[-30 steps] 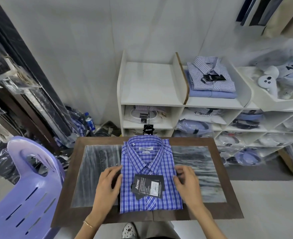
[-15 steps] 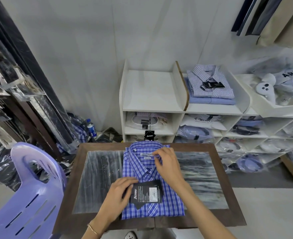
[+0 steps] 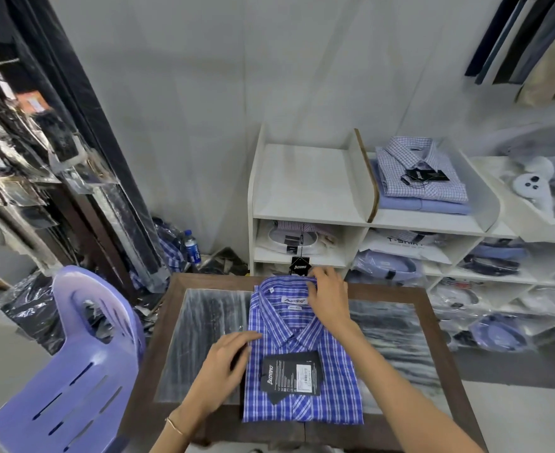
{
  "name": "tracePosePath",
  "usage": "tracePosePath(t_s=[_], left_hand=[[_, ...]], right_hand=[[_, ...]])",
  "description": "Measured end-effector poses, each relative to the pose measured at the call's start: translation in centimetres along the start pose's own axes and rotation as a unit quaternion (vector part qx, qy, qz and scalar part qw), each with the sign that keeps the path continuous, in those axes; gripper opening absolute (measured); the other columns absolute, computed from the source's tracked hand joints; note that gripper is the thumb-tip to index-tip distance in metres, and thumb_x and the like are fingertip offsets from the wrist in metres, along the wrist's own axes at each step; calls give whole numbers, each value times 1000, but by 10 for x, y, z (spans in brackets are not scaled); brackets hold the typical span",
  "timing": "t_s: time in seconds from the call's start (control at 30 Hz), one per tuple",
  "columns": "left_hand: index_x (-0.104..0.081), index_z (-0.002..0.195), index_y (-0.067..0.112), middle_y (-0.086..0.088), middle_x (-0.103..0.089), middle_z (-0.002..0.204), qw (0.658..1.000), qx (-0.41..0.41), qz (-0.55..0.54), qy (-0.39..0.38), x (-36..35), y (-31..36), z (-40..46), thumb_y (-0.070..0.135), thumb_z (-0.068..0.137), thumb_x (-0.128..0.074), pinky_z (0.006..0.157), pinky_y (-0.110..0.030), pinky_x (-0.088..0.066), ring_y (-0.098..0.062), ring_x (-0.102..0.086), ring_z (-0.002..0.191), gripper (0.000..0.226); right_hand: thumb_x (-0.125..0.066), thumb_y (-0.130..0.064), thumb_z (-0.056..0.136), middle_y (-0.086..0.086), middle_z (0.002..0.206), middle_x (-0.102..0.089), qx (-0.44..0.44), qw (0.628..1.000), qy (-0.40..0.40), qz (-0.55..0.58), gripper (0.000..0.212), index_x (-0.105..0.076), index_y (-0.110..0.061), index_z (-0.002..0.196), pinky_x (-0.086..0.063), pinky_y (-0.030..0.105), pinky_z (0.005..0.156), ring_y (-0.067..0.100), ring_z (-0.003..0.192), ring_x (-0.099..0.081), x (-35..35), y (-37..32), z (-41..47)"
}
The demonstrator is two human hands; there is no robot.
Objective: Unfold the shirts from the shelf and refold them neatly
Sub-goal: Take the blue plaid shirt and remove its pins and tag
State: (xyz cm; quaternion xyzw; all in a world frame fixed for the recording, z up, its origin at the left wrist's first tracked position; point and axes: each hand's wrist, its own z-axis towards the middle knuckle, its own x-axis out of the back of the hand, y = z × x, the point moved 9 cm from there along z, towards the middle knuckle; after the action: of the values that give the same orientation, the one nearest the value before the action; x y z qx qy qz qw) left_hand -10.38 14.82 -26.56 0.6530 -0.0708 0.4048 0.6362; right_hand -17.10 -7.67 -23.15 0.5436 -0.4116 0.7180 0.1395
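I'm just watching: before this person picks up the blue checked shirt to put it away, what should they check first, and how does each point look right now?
1. Blue checked shirt lies flat and square on the table: ok.
2. Collar is tidy: cannot tell, the right hand covers part of it and its fingers are curled on the collar's back edge.
3. Left hand steadies the shirt's left edge: ok.
4. Black hang tag lies on the front, not trapped in a fold: ok.
5. Shelf's top left compartment is free for it: ok.
6. Sleeves are tucked evenly underneath: cannot tell, hidden.
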Motion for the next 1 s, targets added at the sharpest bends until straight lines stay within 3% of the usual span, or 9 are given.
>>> tracePosePath(t_s=[0.13,0.27,0.37,0.47,0.6,0.73,0.83,0.93,1.0], left_hand=[[-10,149,39,36,-19,147,1000,4,-21,7,14,6,40,52,90,-49,111,-11,-20,12,-24,136,72],[8,150,31,18,-12,154,995,-7,12,-96,7,18,80,60,72,-72,116,-22,-9,1,-12,142,115],[0,148,46,13,-26,153,985,-15,34,-170,-4,20,94,65,65,-74,119,-38,-15,-10,-26,140,113],[-14,150,39,13,-39,149,970,-41,61,-231,-12,14,93,65,64,-75,115,-31,-25,-6,-37,135,109],[-46,134,30,14,-58,129,953,-101,171,-228,-5,4,90,55,71,-73,105,-37,-39,-4,-52,119,73],[-59,117,25,9,-64,113,926,-115,274,-233,1,3,86,38,82,-68,99,-35,-42,-8,-58,106,38],[-62,113,23,5,-67,105,913,-137,318,-214,13,23,87,34,89,-58,93,-26,-37,-13,-59,99,27],[-61,114,28,9,-63,95,900,-171,365,-167,47,57,90,48,89,-37,83,-25,-27,-9,-49,92,40],[-62,114,33,16,-64,97,926,-169,309,-134,84,80,92,58,87,-27,98,-22,-25,-3,-51,92,51]], right_hand=[[-52,-16,96,1,84,-58,115,973,-44,195,7,-50,-18,90,-45,31,69,14,72,-54,27,-30,-17],[-57,-21,95,1,83,-63,146,947,-74,275,5,-54,-18,92,-47,28,68,19,74,-60,48,-34,-34],[-67,-40,86,-6,94,-66,90,945,-124,290,24,-54,-27,100,-53,27,76,13,85,-65,43,-11,-38],[-74,-65,65,-10,117,-63,39,947,-206,245,60,-48,-45,114,-50,33,91,8,108,-57,31,15,-44],[-75,-72,55,-12,122,-58,48,948,-296,103,75,-47,-41,117,-40,36,100,9,118,-46,19,33,-54],[-74,-66,62,-11,84,-54,151,932,-320,-79,59,-58,-26,102,-30,29,88,12,85,-47,20,17,-55],[-73,-43,75,-8,78,-57,189,925,-299,-136,27,-59,-27,92,-21,29,85,16,84,-44,36,0,-49],[-60,-32,84,-1,88,-67,247,921,-234,-191,22,-64,-23,104,-9,33,113,19,93,-57,65,-22,-36],[-57,-42,86,-5,80,-64,264,924,-207,-184,20,-62,-28,98,-10,34,115,15,88,-58,97,-36,-25]])
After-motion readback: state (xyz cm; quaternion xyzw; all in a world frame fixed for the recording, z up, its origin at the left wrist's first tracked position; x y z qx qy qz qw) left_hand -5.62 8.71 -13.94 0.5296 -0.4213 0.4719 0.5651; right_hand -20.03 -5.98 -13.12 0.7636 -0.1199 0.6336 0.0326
